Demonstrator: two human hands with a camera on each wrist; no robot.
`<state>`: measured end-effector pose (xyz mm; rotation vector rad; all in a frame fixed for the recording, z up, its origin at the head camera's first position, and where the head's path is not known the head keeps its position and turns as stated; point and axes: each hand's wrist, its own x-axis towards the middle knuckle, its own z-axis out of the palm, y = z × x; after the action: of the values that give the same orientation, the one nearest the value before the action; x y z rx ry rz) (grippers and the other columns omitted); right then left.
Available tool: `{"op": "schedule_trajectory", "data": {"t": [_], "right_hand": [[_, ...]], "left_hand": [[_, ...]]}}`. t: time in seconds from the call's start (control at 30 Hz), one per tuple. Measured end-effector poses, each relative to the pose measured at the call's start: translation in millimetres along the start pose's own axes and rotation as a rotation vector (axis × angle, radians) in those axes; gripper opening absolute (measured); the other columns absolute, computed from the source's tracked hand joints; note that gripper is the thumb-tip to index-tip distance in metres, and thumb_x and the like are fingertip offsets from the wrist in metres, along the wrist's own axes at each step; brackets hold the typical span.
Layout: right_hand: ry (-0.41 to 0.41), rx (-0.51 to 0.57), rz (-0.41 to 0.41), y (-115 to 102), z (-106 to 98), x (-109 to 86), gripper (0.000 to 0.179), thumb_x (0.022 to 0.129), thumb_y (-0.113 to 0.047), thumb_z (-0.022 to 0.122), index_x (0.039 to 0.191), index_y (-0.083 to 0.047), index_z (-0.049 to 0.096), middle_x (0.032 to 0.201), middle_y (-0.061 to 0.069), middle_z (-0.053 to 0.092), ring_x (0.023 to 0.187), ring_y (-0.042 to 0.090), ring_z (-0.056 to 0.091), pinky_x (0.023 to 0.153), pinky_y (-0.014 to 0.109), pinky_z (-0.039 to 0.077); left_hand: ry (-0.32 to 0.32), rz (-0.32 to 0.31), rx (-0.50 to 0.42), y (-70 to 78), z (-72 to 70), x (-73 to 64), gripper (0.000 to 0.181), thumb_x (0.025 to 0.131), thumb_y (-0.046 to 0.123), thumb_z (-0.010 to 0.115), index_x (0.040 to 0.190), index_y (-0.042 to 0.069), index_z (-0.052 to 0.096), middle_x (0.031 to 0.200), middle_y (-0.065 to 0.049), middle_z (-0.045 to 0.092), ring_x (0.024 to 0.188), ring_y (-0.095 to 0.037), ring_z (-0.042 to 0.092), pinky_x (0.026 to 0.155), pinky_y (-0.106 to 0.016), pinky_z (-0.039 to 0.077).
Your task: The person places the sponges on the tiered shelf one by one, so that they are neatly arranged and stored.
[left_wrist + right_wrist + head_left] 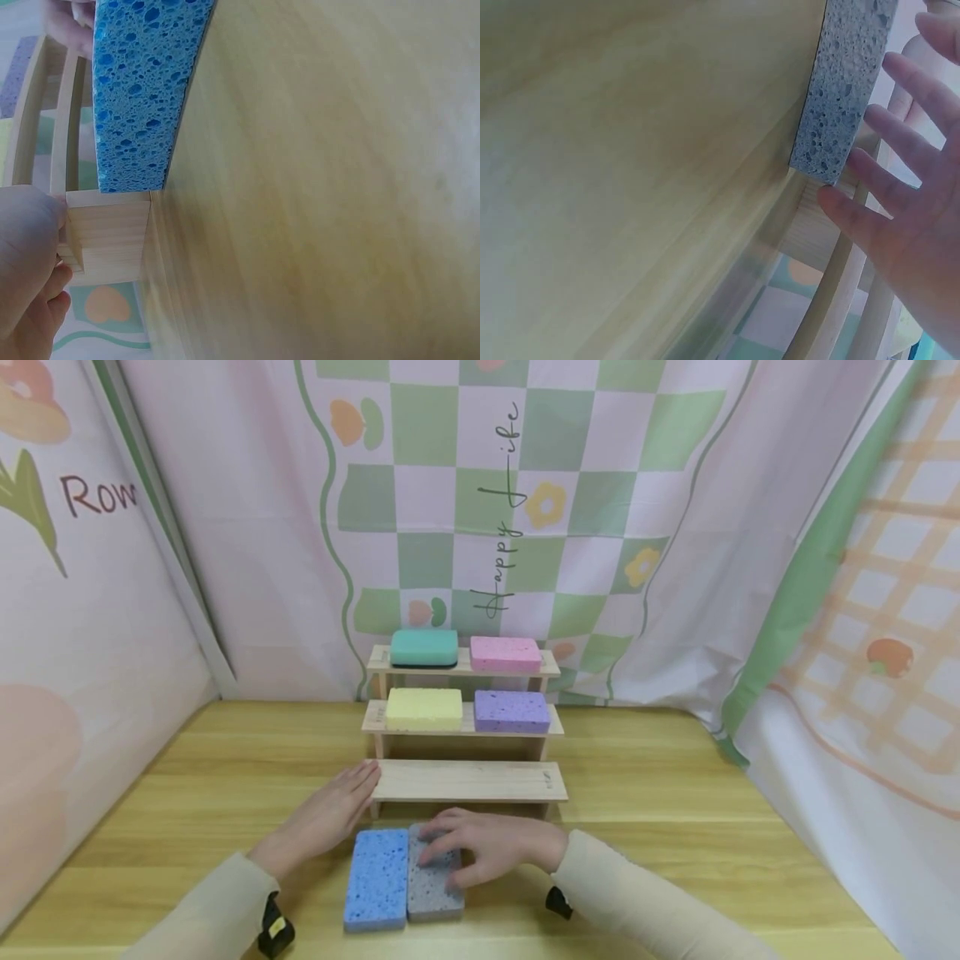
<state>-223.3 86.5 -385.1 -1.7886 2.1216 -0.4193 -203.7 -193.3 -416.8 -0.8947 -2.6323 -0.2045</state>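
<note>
A grey speckled sponge (431, 893) lies flat on the table, its long side against a blue sponge (377, 881). My right hand (491, 843) is over the grey sponge with fingers spread; in the right wrist view, fingertips (859, 157) reach its edge. At the left end of the lowest step of a wooden three-step rack (468, 781), my left hand (330, 810) rests with its fingers together against the plank. The blue sponge (146, 97) partly covers the rack in the left wrist view.
On the middle step sit a yellow sponge (423, 708) and a purple sponge (512, 712). The top step bears a teal sponge (423, 647) and a pink sponge (505, 653). Behind the wooden table (637, 827) hangs a checked curtain (487, 502); printed cloth flanks both sides.
</note>
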Motion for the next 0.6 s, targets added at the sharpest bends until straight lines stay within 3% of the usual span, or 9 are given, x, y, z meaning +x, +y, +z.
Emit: {"op": "schedule_trajectory", "data": {"t": [0.27,0.6], "right_hand": [[0.013,-0.093,0.007,-0.4,-1.6,-4.4,0.042,0.089,-0.035,0.059,0.127,-0.017,0.056,0.138,0.008,0.042,0.126,0.018,0.035,0.102,0.028,0.033],[-0.024,-0.111,0.043,-2.1,-4.5,-12.9,0.049,0.082,-0.036,0.069,0.126,-0.019,0.057,0.137,0.006,0.041,0.123,0.017,0.036,0.096,0.025,0.038]], "left_hand": [[-0.001,0.004,0.004,-0.1,0.1,0.5,0.043,0.093,0.008,0.052,0.13,-0.012,0.043,0.134,-0.027,0.041,0.124,-0.039,0.038,0.102,-0.049,0.032],[-0.001,0.002,0.007,0.8,-1.4,0.0,0.042,0.093,0.008,0.052,0.129,-0.012,0.043,0.134,-0.028,0.04,0.124,-0.039,0.038,0.102,-0.049,0.032]]}}
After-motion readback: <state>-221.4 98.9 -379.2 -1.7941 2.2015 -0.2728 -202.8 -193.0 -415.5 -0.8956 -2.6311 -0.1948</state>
